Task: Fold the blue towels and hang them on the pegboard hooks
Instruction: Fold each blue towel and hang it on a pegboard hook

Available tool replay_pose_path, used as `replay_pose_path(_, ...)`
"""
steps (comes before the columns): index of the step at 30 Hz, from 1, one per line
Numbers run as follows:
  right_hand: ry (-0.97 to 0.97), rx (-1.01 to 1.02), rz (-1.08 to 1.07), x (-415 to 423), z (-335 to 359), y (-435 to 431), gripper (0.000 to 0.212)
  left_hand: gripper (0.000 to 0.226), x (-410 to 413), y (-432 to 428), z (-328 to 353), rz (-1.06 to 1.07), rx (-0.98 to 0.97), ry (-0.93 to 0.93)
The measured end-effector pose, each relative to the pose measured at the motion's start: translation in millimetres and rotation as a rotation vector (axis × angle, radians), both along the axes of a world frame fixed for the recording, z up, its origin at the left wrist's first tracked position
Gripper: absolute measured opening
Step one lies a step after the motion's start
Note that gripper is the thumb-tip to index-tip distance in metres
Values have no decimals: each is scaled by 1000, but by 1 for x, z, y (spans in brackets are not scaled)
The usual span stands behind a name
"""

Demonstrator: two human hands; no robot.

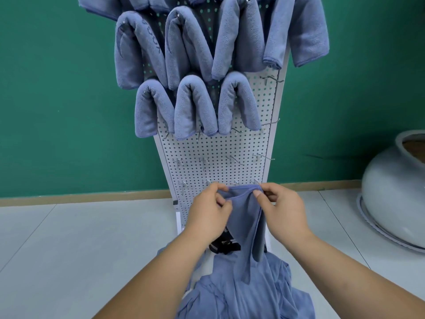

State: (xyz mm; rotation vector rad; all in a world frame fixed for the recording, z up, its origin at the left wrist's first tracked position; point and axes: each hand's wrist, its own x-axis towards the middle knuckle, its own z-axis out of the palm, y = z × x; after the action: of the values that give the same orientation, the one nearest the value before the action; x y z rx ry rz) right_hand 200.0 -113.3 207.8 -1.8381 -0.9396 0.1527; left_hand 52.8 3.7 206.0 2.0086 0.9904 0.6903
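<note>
Both hands pinch the top hem of a thin blue cloth towel (pixel 247 217) in the lower middle of the frame. The left hand (pixel 208 211) curls its fingers and thumb round the hem's left end. The right hand (pixel 284 209) nips the right end between thumb and bent fingers. The hands are close together, with a short stretch of hem sagging between them. The towel hangs down from this grip in a narrow fold. Its lower end meets a rumpled heap of blue cloth (pixel 243 293) at the bottom of the frame.

Just behind the held hem stands a white perforated metal pegboard (pixel 218 148), running up the middle of the frame. Thin bare wire hooks (pixel 234 160) stick out of its lower rows. Higher up, folded blue towels (pixel 195 107) are draped over hooks in several rows. A small black object (pixel 224 245) lies at the foot of the board, between the forearms. Around it lies a pale tiled floor (pixel 80 238), a green wall (pixel 57 88) rises behind, and a large pale grey rounded pot (pixel 391 194) sits at the right edge.
</note>
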Motion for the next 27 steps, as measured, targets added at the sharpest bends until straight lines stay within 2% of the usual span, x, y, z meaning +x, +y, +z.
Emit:
replay_pose_path(3,15,7,18,11,6,-3,9,17,-12,19,-8,9,111,297)
replay_pose_path(5,-35,-11,19,20,9,-6,9,17,-18,26,-11,-40,144,402)
replay_pose_path(8,-175,-107,1,34,9,-13,9,14,-23,30,-7,-83,310,438)
replay_pose_path(11,-421,-459,18,47,5,-18,11,9,-23,34,2,-39,543,374)
replay_pose_path(14,-467,-612,38,50,3,-20,20,5,-22,36,4,-42,507,320)
replay_pose_path(20,-437,-515,77,54,1,-22,3,14,-26,39,2,-47,326,265)
replay_pose_path(24,-256,-341,149,54,3,-24,8,28,-28,40,1,-79,327,278)
replay_pose_path(27,-108,-211,222,42,5,-21,14,20,-25,36,4,-100,386,397)
